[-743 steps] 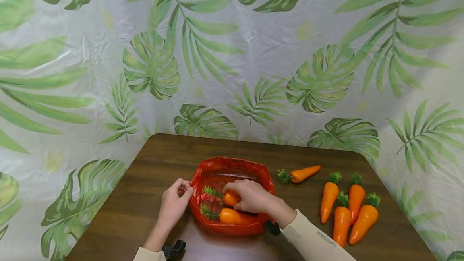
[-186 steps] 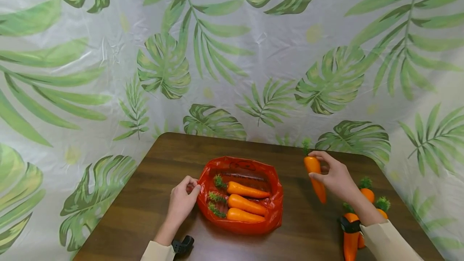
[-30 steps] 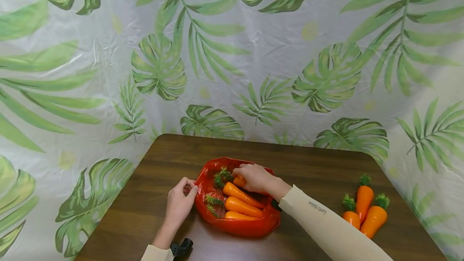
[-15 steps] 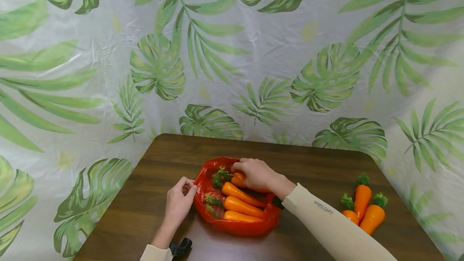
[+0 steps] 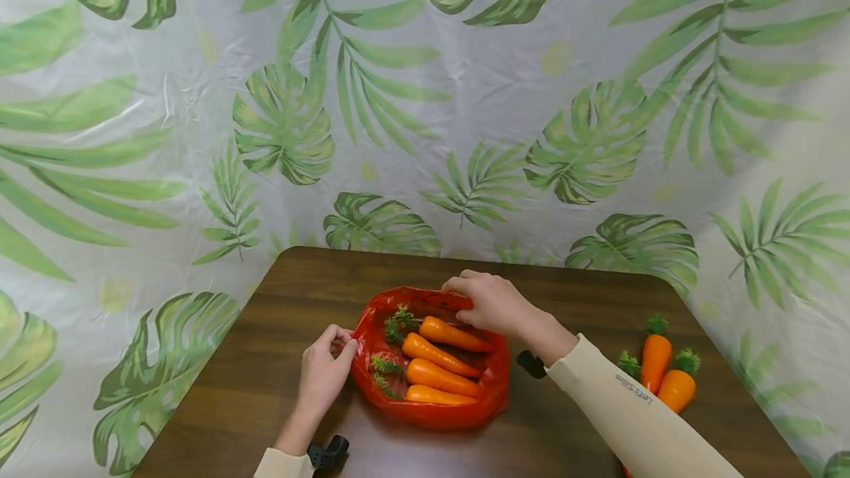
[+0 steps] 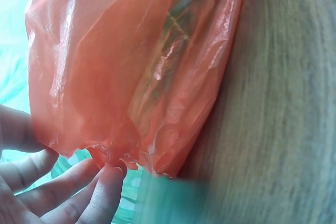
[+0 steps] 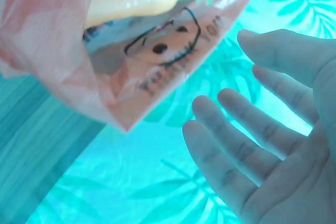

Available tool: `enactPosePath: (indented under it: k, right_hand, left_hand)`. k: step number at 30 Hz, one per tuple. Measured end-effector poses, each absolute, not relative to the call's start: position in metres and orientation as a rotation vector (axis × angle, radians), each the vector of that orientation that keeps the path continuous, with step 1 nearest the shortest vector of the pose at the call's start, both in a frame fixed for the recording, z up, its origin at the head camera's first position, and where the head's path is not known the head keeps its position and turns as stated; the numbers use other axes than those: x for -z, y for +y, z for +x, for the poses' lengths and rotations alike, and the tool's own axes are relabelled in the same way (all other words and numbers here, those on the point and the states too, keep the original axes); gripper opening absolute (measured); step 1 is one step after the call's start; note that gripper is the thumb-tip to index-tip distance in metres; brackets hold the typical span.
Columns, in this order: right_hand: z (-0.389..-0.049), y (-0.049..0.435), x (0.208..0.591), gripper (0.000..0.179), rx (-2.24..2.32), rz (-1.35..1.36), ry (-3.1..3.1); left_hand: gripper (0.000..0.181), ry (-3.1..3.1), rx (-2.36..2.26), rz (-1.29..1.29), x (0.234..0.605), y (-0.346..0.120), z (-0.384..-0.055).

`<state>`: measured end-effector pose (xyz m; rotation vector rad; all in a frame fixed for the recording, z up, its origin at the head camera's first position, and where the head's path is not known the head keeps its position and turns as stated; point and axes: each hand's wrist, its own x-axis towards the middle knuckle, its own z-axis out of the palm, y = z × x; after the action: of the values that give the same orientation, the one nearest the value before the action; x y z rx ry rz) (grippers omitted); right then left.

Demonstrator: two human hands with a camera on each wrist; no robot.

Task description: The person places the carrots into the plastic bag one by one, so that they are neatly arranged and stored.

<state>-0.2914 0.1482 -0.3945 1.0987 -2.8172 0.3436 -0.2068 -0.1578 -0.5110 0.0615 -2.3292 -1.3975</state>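
Note:
A red plastic bag (image 5: 438,417) lies on the table with its mouth spread. Inside it several orange carrots (image 5: 441,375) with green leafy tops lie side by side, tops to the left. My left hand (image 5: 325,367) pinches the left edge of the bag between thumb and fingers; the left wrist view shows the thumb and fingertips on the crumpled bag edge (image 6: 113,153). Over the far right of the bag mouth is my right hand (image 5: 494,305). In the right wrist view its fingers (image 7: 236,148) are spread and hold nothing, apart from the bag's printed side (image 7: 131,114).
More carrots (image 5: 656,360) lie on the right of the brown wooden table (image 5: 319,271), partly hidden by the right sleeve (image 5: 637,404). A curtain printed with green leaves (image 5: 372,131) hangs behind the table.
Earlier, carrots were moved from the table's right into the bag. Within the last second my right hand has let go of the farthest carrot and risen up and right. The left hand keeps its hold.

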Motion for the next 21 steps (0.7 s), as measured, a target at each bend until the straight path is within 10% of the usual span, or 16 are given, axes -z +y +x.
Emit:
enactPosePath:
  k: [21]
  right_hand:
    - [-0.27, 0.231, 0.389, 0.048, -0.655, 0.745, -2.84]
  left_hand:
    - [0.014, -2.327, 1.416, 0.063, 0.509, -0.158, -0.206]
